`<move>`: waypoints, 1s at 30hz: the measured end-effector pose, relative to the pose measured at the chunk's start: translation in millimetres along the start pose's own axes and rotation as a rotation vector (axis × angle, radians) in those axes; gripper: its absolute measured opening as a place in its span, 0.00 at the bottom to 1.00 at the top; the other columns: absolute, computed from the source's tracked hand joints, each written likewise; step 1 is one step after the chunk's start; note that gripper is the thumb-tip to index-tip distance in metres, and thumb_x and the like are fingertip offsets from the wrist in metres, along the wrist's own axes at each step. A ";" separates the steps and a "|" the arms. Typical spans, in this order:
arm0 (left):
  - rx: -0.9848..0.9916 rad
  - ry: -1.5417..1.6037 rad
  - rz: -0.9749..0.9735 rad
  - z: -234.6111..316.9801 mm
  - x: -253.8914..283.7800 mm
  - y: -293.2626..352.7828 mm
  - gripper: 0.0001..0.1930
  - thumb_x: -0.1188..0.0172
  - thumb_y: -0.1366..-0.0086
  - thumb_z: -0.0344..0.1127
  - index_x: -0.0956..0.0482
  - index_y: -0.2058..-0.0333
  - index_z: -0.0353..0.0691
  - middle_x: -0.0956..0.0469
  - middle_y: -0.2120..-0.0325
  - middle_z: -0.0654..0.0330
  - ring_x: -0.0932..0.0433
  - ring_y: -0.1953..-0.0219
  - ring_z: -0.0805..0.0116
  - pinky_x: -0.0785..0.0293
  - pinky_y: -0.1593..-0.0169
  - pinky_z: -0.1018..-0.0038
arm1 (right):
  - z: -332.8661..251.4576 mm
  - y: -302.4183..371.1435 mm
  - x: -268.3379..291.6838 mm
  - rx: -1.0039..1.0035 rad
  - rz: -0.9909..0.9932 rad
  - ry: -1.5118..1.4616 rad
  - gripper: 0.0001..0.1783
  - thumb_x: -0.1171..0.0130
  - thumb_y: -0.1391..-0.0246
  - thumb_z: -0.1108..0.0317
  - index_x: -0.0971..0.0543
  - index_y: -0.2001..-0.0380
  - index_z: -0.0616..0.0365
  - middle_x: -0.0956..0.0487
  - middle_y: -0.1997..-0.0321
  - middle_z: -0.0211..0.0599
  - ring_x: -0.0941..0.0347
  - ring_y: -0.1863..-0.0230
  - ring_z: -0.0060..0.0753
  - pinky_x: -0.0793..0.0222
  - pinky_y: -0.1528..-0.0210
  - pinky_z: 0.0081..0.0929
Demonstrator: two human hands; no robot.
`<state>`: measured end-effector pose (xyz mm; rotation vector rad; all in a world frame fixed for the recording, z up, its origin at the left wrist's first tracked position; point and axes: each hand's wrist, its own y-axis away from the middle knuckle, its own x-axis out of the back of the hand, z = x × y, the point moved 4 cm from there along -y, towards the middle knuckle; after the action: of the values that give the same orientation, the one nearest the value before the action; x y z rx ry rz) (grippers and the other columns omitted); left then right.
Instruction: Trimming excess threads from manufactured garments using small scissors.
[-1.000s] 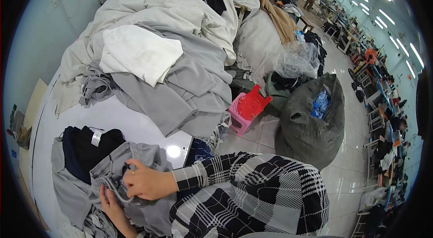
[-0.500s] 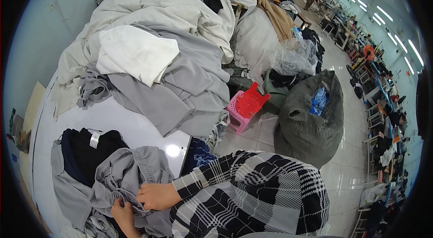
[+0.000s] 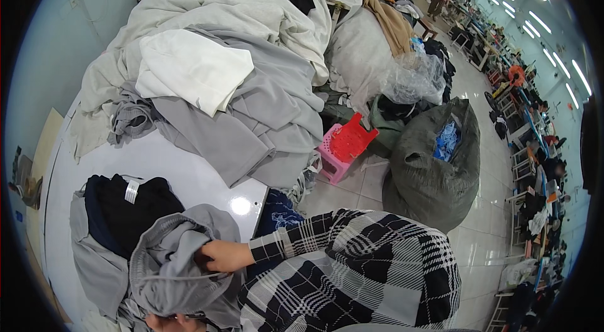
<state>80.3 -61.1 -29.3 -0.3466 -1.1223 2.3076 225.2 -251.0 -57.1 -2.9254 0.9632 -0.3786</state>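
Observation:
On the white table (image 3: 207,162) at the lower left lie grey drawstring pants (image 3: 167,263) with a gathered elastic waistband. My right hand (image 3: 228,256) is closed on a fold at their right side, its fingertips buried in the cloth. A pale drawstring (image 3: 182,277) stretches loosely across the front, below that hand. My left hand (image 3: 173,323) is at the lower edge, partly under the cloth, its fingers curled against the pants. A small dark thing shows beside these fingers, too unclear to name. Behind the pants lies a black garment (image 3: 135,212) with a white label.
Grey fabric (image 3: 264,93) and a folded white cloth (image 3: 192,68) heap up beyond the table. To the right stand a pink stool (image 3: 335,165) with a red top and a stuffed dark sack (image 3: 434,175). People and sewing benches line the far right.
My left hand has moved down toward the lower edge, away from the right hand. The right hand has shifted slightly up and right. The drawstring now lies stretched across the pants.

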 end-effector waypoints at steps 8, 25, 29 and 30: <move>0.060 -0.044 -0.095 -20.2 19.9 -1.6 0.13 0.45 0.40 0.35 0.28 0.60 0.33 0.26 0.63 0.54 0.29 0.58 0.65 0.35 0.51 0.69 | -20.9 18.6 35.4 0.572 0.325 0.479 0.19 0.38 0.64 0.72 0.26 0.63 0.59 0.31 0.58 0.42 0.35 0.52 0.47 0.37 0.50 0.36; 0.516 -0.145 -0.226 3.2 35.9 -54.5 0.11 0.45 0.41 0.32 0.27 0.62 0.33 0.24 0.66 0.51 0.27 0.64 0.64 0.32 0.58 0.66 | 4.6 15.6 38.5 -0.082 0.000 -0.293 0.14 0.40 0.55 0.72 0.25 0.62 0.62 0.20 0.66 0.37 0.28 0.64 0.24 0.32 0.60 0.24; 0.616 -0.171 -0.271 16.3 39.0 -72.8 0.11 0.45 0.42 0.31 0.27 0.62 0.33 0.24 0.67 0.51 0.27 0.66 0.64 0.32 0.60 0.66 | -7.9 6.7 86.2 -0.068 0.007 0.018 0.23 0.33 0.65 0.68 0.29 0.63 0.61 0.25 0.68 0.39 0.29 0.66 0.30 0.34 0.62 0.25; 0.642 -0.178 -0.280 19.8 39.8 -77.0 0.11 0.45 0.42 0.31 0.27 0.62 0.32 0.24 0.68 0.51 0.27 0.66 0.64 0.31 0.60 0.65 | -19.0 6.3 99.6 -0.027 0.007 0.027 0.24 0.33 0.65 0.68 0.30 0.62 0.61 0.25 0.68 0.38 0.30 0.66 0.29 0.34 0.62 0.25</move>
<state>66.5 -12.2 43.7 0.2481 -0.4146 2.3190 294.4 -314.1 -17.7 -2.9477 0.9900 -0.4085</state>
